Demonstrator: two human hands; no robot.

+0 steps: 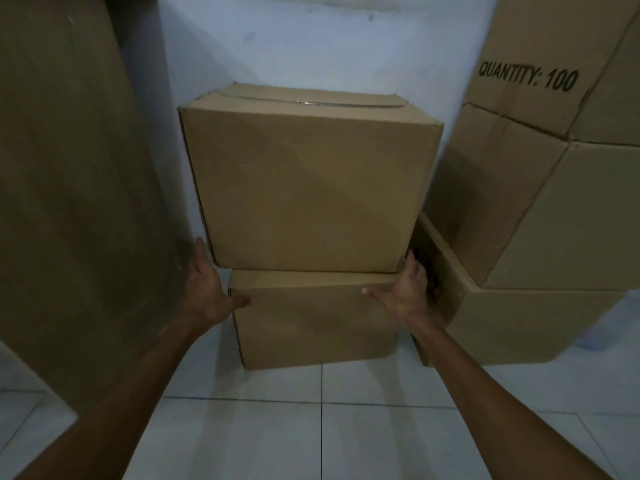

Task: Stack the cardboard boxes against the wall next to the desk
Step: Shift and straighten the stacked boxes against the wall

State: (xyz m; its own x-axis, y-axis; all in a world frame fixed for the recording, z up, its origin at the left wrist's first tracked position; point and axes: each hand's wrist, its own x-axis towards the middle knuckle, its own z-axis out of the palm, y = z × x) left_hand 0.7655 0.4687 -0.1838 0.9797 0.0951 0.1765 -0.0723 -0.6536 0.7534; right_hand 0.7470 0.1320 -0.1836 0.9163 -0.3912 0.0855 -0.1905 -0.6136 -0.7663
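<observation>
Both bare forearms reach forward over the tiled floor. His left hand and right hand press flat against the two sides of the lower box, thumbs on its front, fingers spread. An upper box sits on it against the pale wall, between a tall carton and stacked cartons.

Only one text can be read: "QUANTITY: 100" in black capitals on the side of the top cardboard box, up and right of the hands.
</observation>
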